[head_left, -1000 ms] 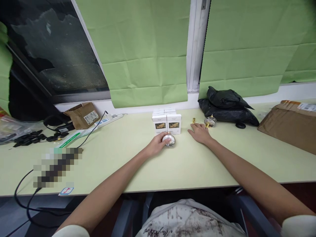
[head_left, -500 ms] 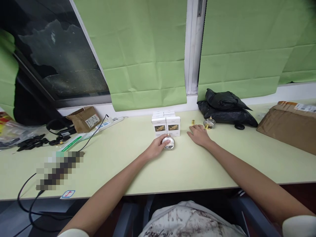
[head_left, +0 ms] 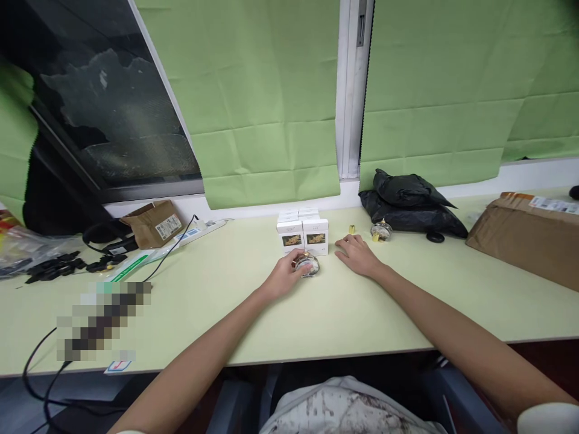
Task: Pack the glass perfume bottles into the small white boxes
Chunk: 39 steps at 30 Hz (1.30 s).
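Observation:
A round clear glass perfume bottle (head_left: pixel 308 265) with a gold neck is in my left hand (head_left: pixel 284 274), thumb across its front, just before the boxes. My right hand (head_left: pixel 357 254) is palm down at the tabletop, fingers somewhat bent and apart, holding nothing that I can see. It is to the right of several small white boxes (head_left: pixel 315 240) with gold-and-black pictures, grouped in two columns. Beyond my right hand stands a gold cap (head_left: pixel 351 229). A second round bottle (head_left: pixel 382 229) is farther right, with another gold piece (head_left: pixel 375 237) at its front.
Black plastic bags (head_left: pixel 411 205) lie at the back right, near a small black disc (head_left: pixel 435 237) and a large brown carton (head_left: pixel 529 235). On the left are a small open carton (head_left: pixel 156 224), a power strip (head_left: pixel 203 231), cables and black parts (head_left: pixel 54 267).
My right hand has shifted left from the gold cap toward the boxes. The bottle in my left hand has tilted back. The view has shifted slightly.

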Available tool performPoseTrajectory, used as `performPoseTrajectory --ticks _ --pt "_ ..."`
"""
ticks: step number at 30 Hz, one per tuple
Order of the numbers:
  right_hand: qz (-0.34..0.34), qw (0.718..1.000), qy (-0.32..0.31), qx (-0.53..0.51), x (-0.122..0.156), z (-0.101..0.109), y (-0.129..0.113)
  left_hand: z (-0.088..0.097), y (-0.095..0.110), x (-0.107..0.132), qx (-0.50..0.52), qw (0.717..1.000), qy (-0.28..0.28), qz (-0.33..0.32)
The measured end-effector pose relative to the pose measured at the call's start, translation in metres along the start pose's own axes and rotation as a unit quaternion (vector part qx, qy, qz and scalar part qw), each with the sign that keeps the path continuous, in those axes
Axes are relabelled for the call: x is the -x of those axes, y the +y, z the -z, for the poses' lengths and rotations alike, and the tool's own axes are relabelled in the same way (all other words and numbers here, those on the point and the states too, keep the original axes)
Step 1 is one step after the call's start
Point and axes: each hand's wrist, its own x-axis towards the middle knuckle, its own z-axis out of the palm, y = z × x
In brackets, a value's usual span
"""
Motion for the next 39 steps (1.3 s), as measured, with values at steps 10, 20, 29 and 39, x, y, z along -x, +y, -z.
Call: performPoseTrajectory --ticks 10,20,29,39 --pt "-0.009 1.0 -0.006 0.001 -0.001 -0.001 0.003 0.003 0.006 0.002 -0.047 0.998 -0.004 -0.034" --pt "-0.012 1.0 -0.007 -0.013 -0.001 -0.002 0.005 0.006 0.002 0.002 -0.067 0.996 -0.019 -0.062" --pt "-0.013 1.0 -0.001 -0.014 -0.001 -0.003 0.006 0.004 -0.008 -0.002 -0.046 0.998 -0.023 -0.027" --pt "-0.013 1.0 0.004 -0.014 0.0 -0.002 0.006 0.004 -0.001 -0.002 -0.05 0.998 -0.021 -0.03"
